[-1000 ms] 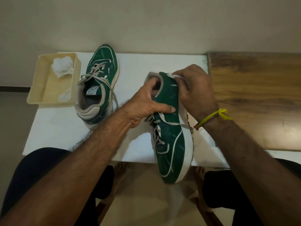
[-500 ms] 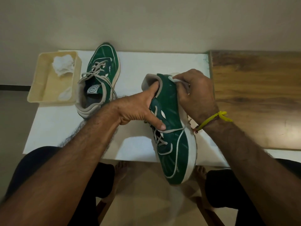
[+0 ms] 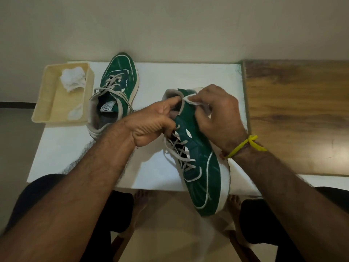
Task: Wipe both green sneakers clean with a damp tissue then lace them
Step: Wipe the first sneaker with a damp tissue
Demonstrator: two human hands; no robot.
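Note:
A green sneaker (image 3: 202, 173) with grey laces hangs tilted over the front edge of the white table (image 3: 160, 80), toe toward me. My left hand (image 3: 151, 125) grips it at the collar, thumb up on the heel rim and fingers curled in by the laces. My right hand (image 3: 217, 114) pinches a white tissue (image 3: 190, 100) against the sneaker's heel side. The second green sneaker (image 3: 117, 87) stands on the table at the back left, toe away from me, its laces loose.
A cream tray (image 3: 56, 114) with crumpled white tissues (image 3: 72, 80) sits at the table's left end. A wooden surface (image 3: 298, 114) adjoins the table on the right. My knees and bare feet show below the table edge.
My left hand shifted from the sneaker's side up to its collar. The sneaker turned so more of its laces show. My right hand slid the tissue along the heel side.

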